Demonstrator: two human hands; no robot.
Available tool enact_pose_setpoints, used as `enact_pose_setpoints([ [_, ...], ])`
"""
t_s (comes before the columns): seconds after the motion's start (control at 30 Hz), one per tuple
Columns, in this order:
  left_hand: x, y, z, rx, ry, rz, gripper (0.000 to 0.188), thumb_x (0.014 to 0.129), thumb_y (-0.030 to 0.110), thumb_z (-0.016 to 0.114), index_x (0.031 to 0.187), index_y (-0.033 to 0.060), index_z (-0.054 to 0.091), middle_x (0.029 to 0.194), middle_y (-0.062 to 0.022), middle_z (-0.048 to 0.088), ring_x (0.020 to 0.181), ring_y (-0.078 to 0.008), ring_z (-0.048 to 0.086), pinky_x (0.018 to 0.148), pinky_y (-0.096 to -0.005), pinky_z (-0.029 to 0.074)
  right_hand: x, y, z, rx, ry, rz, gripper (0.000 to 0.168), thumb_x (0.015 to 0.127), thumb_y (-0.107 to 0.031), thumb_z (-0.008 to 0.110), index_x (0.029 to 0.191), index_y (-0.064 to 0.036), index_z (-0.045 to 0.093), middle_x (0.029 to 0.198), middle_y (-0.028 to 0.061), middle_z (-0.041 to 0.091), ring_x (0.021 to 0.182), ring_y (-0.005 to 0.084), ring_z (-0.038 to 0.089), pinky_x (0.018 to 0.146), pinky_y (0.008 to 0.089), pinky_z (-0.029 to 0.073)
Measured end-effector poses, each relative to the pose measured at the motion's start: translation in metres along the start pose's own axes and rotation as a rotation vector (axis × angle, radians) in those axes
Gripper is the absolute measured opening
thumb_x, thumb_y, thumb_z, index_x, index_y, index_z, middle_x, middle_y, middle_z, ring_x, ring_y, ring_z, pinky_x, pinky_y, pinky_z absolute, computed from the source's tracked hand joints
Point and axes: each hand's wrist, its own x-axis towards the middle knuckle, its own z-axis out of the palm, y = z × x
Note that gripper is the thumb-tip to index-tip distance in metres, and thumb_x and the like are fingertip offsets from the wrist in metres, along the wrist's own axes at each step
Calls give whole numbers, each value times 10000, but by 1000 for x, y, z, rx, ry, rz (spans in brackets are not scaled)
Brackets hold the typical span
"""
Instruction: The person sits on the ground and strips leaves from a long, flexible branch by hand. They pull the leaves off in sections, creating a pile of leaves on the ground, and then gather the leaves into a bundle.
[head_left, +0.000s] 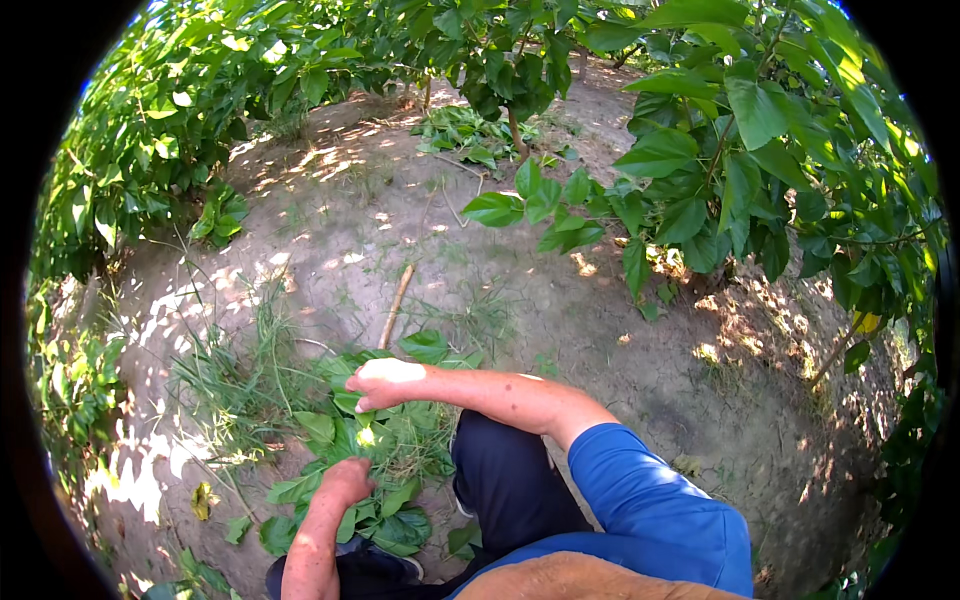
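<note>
A loose heap of broad green leaves (405, 529) lies on the soil between my feet. My right hand (384, 381) reaches across to the heap's far side, its fingers bent down against the leaves. Nearer to me, my left hand (348, 480) is at the left side of the heap with its knuckles up. Both sets of fingertips are largely hidden, so I cannot see whether they pinch any leaf. Just beyond my right hand, a bare stick (396, 306) lies on the ground, its near end by the leaves.
Long grass (259, 375) grows left of the heap. Leafy branches (675, 187) hang low at the right, and dense bushes (150, 135) stand at the left. Farther off, a thin trunk (517, 135) rises beside another leaf pile (461, 131). My bent knee (499, 465) is right of the heap.
</note>
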Motion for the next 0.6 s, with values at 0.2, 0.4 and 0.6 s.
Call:
enact_pose_setpoints([
  [0.2,-13,-11,-2,-79,94,-48,463,796,264,724,1188,35,632,1155,-212,645,1105,-363,601,950,-452,477,-10,-27,2,70,17,-116,372,780,-334,674,954,-9,623,864,216,651,851,419,629,731,501,475],
  [0.4,-25,-16,-3,-110,190,-80,447,809,276,714,1175,31,631,1144,-205,650,1105,-358,601,940,-454,482,-12,-62,11,66,-35,-111,409,793,-311,664,1055,0,617,873,228,643,876,409,632,753,491,491],
  [0.6,-41,-12,-15,-157,215,-109,449,810,256,708,1186,25,625,1149,-225,640,1112,-375,592,934,-462,480,-14,-64,32,-6,-200,13,404,794,-305,683,1083,-26,639,931,194,687,917,361,662,792,464,521],
])
